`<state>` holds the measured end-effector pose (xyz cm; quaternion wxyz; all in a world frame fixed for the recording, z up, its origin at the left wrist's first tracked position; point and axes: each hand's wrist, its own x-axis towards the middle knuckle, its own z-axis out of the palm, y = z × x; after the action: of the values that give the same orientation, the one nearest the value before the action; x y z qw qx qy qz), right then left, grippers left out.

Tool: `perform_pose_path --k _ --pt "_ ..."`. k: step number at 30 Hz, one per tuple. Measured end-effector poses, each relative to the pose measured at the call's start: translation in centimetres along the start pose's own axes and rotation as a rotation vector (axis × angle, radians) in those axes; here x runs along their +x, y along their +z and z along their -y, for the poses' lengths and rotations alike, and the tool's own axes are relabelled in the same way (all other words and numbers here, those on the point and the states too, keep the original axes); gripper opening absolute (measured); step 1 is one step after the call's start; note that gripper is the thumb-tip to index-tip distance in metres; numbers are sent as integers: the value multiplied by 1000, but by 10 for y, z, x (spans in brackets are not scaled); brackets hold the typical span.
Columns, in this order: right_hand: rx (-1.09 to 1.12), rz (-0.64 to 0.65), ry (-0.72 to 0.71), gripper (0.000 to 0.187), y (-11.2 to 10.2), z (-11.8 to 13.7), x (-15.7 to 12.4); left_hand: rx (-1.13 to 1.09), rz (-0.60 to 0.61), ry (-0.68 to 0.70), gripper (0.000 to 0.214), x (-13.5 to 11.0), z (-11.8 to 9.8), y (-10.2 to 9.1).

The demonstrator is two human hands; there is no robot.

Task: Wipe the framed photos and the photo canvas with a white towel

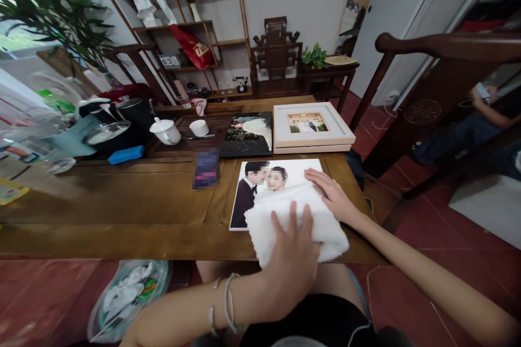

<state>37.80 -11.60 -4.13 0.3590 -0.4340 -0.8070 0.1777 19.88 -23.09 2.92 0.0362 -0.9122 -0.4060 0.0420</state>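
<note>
My left hand point(291, 249), with bracelets on its wrist, lies spread and flat on a folded white fluffy cloth point(264, 222). Underneath, a white-edged photo panel point(243, 203) showing a couple lies flat on the wooden table; the cloth covers its lower right part. My right hand point(331, 192) rests with fingers stretched out over the right side of the panel, beside the cloth. Behind the panel are a dark photo panel point(248, 138) and stacked pale frames point(280, 133), the top one holding a small picture.
A phone-sized dark object point(205, 169) lies left of the panel. Farther back stand a white lidded cup point(166, 133), a small white cup point(199, 128) and a blue block point(126, 155). A lined bin point(130, 293) sits below the table edge; a wooden chair point(423, 87) is at right.
</note>
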Motion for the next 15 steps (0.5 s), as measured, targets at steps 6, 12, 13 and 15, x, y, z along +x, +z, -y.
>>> perform_pose_path --k 6,12,13,15 --pt "19 38 9 40 -2 -1 -1 17 50 -185 32 36 24 -12" --pt "21 27 27 37 -1 -2 0 97 -76 -101 34 18 -10 7" --pt "13 17 27 37 0 -2 0 84 -77 -67 34 12 -14 7" --pt "2 1 8 37 1 -1 0 26 -2 0 32 4 -12 1"
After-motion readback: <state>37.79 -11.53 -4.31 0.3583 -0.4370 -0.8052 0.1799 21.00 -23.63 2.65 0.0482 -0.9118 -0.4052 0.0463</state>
